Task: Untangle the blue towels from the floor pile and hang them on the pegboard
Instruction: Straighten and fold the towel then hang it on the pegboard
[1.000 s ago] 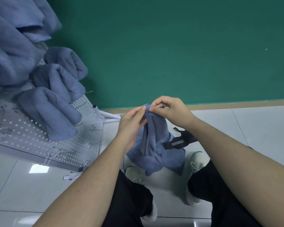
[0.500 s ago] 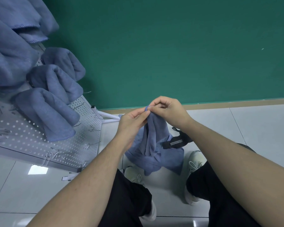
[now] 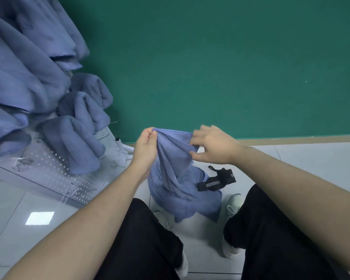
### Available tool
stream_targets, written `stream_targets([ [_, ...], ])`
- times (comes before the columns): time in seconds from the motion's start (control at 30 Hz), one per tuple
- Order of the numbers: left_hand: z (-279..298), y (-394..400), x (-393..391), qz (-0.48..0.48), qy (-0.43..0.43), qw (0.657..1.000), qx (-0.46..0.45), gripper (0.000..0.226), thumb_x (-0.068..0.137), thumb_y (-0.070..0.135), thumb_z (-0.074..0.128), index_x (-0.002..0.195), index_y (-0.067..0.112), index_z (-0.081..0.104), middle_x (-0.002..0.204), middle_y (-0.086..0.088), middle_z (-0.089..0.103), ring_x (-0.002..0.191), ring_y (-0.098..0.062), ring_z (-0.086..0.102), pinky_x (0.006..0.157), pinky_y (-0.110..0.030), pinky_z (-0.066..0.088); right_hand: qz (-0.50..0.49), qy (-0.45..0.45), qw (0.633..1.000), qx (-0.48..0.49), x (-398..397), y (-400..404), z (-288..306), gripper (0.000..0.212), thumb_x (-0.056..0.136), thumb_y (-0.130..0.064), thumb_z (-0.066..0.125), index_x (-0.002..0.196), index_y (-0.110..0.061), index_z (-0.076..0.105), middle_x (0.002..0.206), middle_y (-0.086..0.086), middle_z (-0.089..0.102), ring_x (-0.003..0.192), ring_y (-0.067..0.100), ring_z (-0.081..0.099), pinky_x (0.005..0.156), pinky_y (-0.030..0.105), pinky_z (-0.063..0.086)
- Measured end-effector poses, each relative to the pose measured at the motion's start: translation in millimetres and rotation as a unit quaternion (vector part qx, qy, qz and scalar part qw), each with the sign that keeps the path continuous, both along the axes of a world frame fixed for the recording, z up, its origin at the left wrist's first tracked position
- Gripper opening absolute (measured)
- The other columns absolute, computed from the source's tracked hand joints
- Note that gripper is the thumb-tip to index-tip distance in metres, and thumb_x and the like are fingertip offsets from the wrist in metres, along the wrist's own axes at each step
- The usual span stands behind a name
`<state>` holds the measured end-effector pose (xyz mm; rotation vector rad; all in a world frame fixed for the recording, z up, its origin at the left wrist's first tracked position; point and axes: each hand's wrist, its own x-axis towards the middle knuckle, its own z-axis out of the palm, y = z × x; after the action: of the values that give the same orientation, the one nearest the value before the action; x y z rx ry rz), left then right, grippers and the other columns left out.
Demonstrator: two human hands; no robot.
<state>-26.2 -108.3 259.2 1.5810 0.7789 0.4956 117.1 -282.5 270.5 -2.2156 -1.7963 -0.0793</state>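
Green wall (image 3: pixel 220 57), pale tiled floor (image 3: pixel 311 158), both hands (image 3: pixel 182 146) pinching blue towel (image 3: pixel 176 174)

One head-worn wide-angle view looks steeply down, close over the floor (image 3: pixel 311 168); the bent edges are probably lens distortion

Towel (image 3: pixel 176 174) hangs between both legs, pegboard (image 3: pixel 55 168) to its left.
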Motion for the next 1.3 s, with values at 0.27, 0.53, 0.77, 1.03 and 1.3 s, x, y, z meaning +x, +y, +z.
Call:
stream_targets([
  [0.27,87.1,2.6,-9.6,0.014,-0.013,0.992,0.125,0.021,0.104,0.022,0.043,0.094,0.027,0.061,0.09,0.006,0.064,0.082,-0.013,0.055,0.088,-0.041,0.05,0.054,-0.179,0.982,0.037,0.1,-9.5,114.7,0.031,0.086,-0.051,0.056,0.069,-0.027,0.065,0.102,0.002,0.06,0.085,0.025,0.052,0.072,0.034,0.036],
  [0.53,173.9,-12.1,-31.2,0.011,0.005,0.964,0.265,0.023,0.106,0.02,0.041,0.104,0.01,0.061,0.095,0.0,0.062,0.087,-0.019,0.054,0.069,-0.025,0.032,0.015,-0.115,0.993,-0.032,-21.2,-34.9,220.3,0.023,0.095,-0.045,0.057,0.085,-0.023,0.058,0.088,0.003,0.064,0.084,0.026,0.054,0.078,0.036,0.043],
  [0.77,232.3,-32.6,-49.5,-0.012,-0.003,0.941,0.339,0.022,0.106,0.026,0.038,0.103,0.015,0.056,0.09,0.0,0.062,0.083,-0.024,0.055,0.071,-0.033,0.039,-0.058,0.034,0.997,0.031,-42.2,-62.0,278.1,0.022,0.091,-0.041,0.061,0.076,-0.029,0.049,0.085,-0.009,0.07,0.076,0.024,0.059,0.075,0.034,0.052],
  [1.03,266.3,-62.2,-57.5,-0.039,-0.123,0.979,0.156,0.023,0.106,0.029,0.036,0.087,0.029,0.049,0.079,-0.001,0.055,0.07,-0.02,0.052,0.062,-0.035,0.053,-0.038,0.305,0.932,0.192,-59.1,-81.5,299.7,0.024,0.091,-0.023,0.072,0.088,-0.029,0.049,0.074,0.003,0.064,0.069,0.015,0.047,0.065,0.032,0.037],
  [1.3,282.7,-78.5,-64.4,-0.033,-0.181,0.98,0.078,0.02,0.105,0.024,0.034,0.093,0.023,0.051,0.077,0.003,0.051,0.062,-0.011,0.041,0.051,-0.024,0.035,-0.076,0.55,0.824,0.11,-69.5,-92.3,315.7,0.016,0.088,-0.018,0.075,0.102,-0.017,0.066,0.082,0.0,0.059,0.07,0.009,0.055,0.079,0.026,0.055],
])
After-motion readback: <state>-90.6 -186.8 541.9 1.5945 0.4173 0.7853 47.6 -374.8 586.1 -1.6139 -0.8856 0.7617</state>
